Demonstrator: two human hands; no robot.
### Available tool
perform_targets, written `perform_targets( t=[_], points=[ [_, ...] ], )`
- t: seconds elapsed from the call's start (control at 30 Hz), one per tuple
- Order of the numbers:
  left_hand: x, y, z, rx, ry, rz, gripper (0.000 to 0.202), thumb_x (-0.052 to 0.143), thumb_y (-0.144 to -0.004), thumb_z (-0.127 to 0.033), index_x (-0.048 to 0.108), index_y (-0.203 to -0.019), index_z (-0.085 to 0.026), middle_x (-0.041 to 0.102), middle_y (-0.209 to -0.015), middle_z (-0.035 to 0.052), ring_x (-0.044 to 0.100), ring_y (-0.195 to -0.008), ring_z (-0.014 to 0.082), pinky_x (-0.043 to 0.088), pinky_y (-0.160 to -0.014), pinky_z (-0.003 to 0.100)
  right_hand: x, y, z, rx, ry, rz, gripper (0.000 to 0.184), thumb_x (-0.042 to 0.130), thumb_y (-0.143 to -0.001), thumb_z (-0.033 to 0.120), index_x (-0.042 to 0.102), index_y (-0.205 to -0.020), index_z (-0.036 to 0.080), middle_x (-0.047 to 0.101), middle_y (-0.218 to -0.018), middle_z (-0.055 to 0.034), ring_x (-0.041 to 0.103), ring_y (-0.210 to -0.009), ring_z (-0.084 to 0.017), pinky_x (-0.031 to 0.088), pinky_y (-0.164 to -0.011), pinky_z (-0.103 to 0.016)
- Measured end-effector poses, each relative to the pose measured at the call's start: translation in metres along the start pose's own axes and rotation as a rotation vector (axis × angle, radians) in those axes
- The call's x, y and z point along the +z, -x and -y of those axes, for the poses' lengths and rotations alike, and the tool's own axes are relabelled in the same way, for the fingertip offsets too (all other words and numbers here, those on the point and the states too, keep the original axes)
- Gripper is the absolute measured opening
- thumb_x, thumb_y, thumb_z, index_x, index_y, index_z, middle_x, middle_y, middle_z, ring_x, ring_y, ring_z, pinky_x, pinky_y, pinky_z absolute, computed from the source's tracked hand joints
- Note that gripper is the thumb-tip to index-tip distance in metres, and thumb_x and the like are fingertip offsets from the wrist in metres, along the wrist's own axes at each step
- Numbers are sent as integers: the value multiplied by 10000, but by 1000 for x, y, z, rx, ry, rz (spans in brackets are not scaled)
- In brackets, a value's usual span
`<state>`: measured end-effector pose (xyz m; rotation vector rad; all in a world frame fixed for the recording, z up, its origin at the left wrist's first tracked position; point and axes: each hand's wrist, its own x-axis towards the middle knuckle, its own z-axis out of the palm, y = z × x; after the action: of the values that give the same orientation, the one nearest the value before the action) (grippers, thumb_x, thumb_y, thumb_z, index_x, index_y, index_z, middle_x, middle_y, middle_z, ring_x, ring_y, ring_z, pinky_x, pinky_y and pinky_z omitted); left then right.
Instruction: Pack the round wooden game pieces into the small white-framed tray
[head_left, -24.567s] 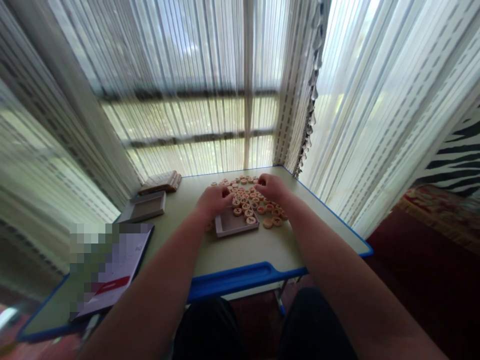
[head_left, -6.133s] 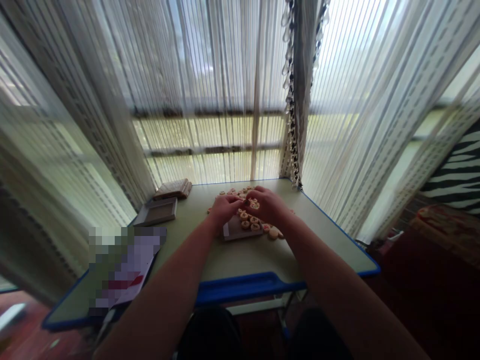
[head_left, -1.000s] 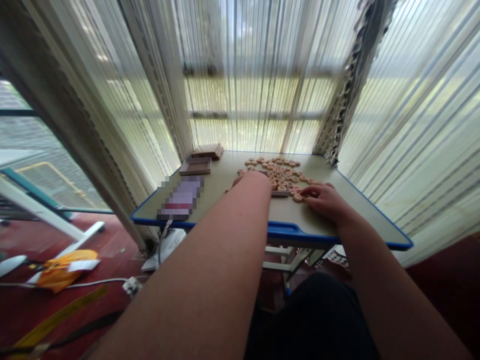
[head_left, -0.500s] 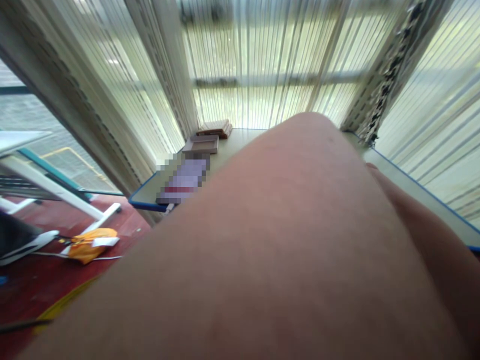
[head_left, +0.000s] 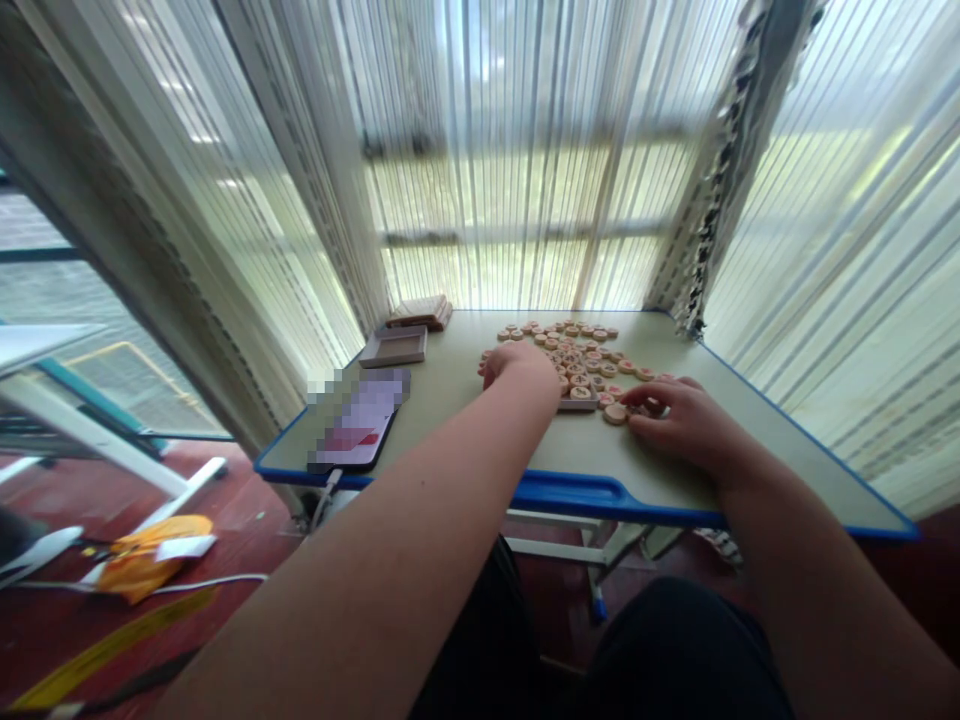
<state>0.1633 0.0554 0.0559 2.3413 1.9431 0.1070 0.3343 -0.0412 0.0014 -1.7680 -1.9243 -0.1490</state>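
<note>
Many round wooden xiangqi pieces (head_left: 594,366), some with red and some with dark characters, lie on the table. Several are heaped in a shallow box tray (head_left: 577,404), whose near edge shows. My left hand (head_left: 517,360) is over the left side of the heap, its fingers curled downward; what they hold is hidden behind the hand. A few pieces show just past its knuckles. Right of the tray, my right hand (head_left: 679,415) rests low with bent fingers, thumb and fingertips closed at the edge of a blank-looking xiangqi piece (head_left: 616,413).
On the left of the table (head_left: 450,440) lie a phone (head_left: 364,425) with a cable, an open box lid (head_left: 394,346) and a folded stack (head_left: 420,310). Curtains (head_left: 517,200) hang behind. An orange bag (head_left: 150,560) sits on the floor.
A forearm that filled the view and covered the table has dropped lower and away. Both hands and the xiangqi pieces now show, and the table appears lower in view.
</note>
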Motion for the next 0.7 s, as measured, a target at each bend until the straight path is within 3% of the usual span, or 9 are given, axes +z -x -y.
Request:
perform_targets(
  t=[0.07,0.3,0.47,0.6,0.7],
  points=[
    [-2,-1,11,33,-57,-59,299,556,-702,-226,633,-975,-132,604,-1026,181,553,-964,283,479,-727,378,0,1,0,0,-19,-21,225,566,-630,330,654,-798,209,613,-713,-30,531,-763,-202,396,-755,-337],
    [5,-14,40,366,-2,-467,321,410,-755,-167,573,-1030,-134,621,-948,129,581,-850,222,471,-718,333,-7,-9,12,113,-264,-191,252,553,-694,329,613,-872,161,640,-798,-54,559,-633,-140,435,-568,-248],
    [22,-24,47,639,192,-579,305,408,-769,-180,569,-1024,-137,611,-1017,91,521,-950,192,401,-868,315,-10,-38,48,-153,-213,-4,223,565,-688,224,605,-906,204,636,-828,-21,566,-740,-140,425,-663,-244],
    [27,-28,54,648,441,-540,241,448,-741,-207,625,-892,-147,645,-890,61,540,-877,187,411,-826,306,-3,-63,70,-351,-156,92,255,552,-682,155,596,-922,227,628,-868,-13,549,-788,-142,398,-707,-250],
    [26,-33,59,641,659,-323,223,444,-724,-202,658,-772,-162,654,-732,21,574,-720,153,441,-715,267,5,-74,72,-385,-185,55,186,565,-679,168,592,-860,199,620,-817,-18,538,-749,-131,388,-674,-239]
  ],
)
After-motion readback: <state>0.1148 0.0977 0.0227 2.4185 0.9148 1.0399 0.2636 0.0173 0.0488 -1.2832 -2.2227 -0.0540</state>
